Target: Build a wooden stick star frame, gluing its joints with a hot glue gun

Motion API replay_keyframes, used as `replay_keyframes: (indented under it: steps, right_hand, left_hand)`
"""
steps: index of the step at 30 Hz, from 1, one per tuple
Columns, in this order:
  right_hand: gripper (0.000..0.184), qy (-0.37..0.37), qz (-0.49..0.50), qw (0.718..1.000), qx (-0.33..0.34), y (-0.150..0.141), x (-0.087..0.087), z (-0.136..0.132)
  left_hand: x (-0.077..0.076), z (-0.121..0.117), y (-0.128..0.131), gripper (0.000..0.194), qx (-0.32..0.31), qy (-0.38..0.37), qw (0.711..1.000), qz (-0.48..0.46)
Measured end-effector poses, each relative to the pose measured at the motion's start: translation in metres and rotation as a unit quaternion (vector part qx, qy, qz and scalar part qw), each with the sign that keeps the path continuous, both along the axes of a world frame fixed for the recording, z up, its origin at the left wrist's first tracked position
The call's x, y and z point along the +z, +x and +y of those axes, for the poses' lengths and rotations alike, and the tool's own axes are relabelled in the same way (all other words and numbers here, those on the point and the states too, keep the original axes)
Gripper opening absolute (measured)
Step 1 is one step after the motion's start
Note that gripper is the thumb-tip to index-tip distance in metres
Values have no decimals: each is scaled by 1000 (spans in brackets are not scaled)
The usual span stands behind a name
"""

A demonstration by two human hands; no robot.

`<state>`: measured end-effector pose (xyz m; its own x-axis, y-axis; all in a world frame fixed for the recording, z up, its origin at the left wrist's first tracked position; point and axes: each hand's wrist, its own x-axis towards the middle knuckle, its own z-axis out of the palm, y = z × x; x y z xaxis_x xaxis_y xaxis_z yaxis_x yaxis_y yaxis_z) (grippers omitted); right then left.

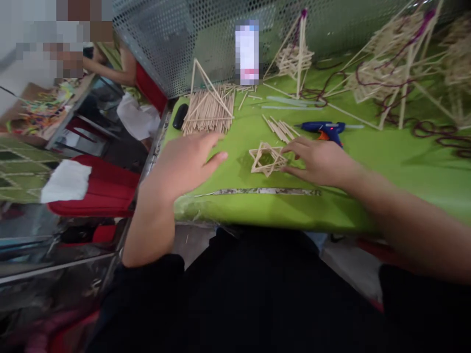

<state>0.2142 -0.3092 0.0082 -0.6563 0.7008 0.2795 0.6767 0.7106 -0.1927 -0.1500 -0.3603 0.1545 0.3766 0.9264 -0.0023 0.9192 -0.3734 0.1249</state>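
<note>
A small star made of glued wooden sticks (267, 159) lies flat on the green table (386, 162). My right hand (319, 161) rests beside it on the right, its fingertips touching the star's right edge. My left hand (186, 163) hovers over the table's left part with fingers stretched out and nothing in it, just in front of a big pile of loose wooden sticks (209, 110). A stick triangle (206, 83) stands on that pile.
A blue glue gun (324, 130) lies behind my right hand, next to a small bunch of sticks (280, 128). Finished stick frames with purple cord (390, 73) stand at the back right. A perforated metal screen (165, 44) closes the back. Another person's arm (106, 71) shows at far left.
</note>
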Motion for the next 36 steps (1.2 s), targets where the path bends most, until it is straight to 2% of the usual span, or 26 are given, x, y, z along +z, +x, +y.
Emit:
replay_keyframes:
  steps: [1, 3, 4, 6, 8, 10, 13, 17, 22, 24, 26, 29, 30, 32, 36]
  right_hand:
    - [54, 5, 2, 1000, -10, 1, 2, -1]
    - [56, 10, 9, 1000, -20, 2, 5, -4]
    - [56, 11, 12, 1000, -21, 3, 6, -5]
    - [57, 14, 8, 1000, -18, 4, 7, -8]
    - [58, 25, 1, 1000, -12, 3, 9, -10]
    - [58, 33, 1, 999, 0, 2, 10, -12]
    - [55, 46, 6, 999, 18, 0, 14, -14]
    - [53, 57, 8, 998, 21, 0, 16, -14]
    - [55, 39, 2, 999, 12, 2, 13, -11]
    - [58, 39, -1, 999, 16, 3, 11, -10]
    - [59, 41, 0, 999, 19, 3, 10, -10]
    - [58, 42, -2, 999, 20, 2, 10, -10]
    - [58, 42, -3, 999, 21, 2, 10, -10]
    - [57, 38, -3, 999, 20, 2, 9, -10]
    - [56, 26, 3, 999, 22, 2, 7, -9]
  left_hand:
    - [5, -20, -10, 47, 12, -12, 1000, 6]
    - [2, -57, -32, 55, 18, -37, 999, -19]
    - [-5, -71, -42, 64, 22, -54, 998, -24]
    - [-27, -92, -60, 78, 75, -81, 994, -6]
    - [-51, -101, -73, 75, 127, -87, 988, 20]
    - [-74, -103, -82, 55, 124, -106, 986, 17]
    - [-99, -97, -93, 10, 120, -108, 986, -43]
    - [-117, -89, -106, 16, 141, 13, 987, -76]
    - [-115, -77, -105, 14, 168, 175, 963, -119]
    - [-115, -66, -99, 14, 151, 144, 975, -76]
    - [-120, -52, -96, 21, 163, 127, 977, -49]
    - [-133, -36, -100, 18, 242, 203, 946, -76]
    - [-138, -35, -103, 30, 248, 223, 938, -97]
    - [-143, -40, -109, 52, 209, 231, 941, -134]
    - [-145, -66, -106, 57, 97, 130, 977, -136]
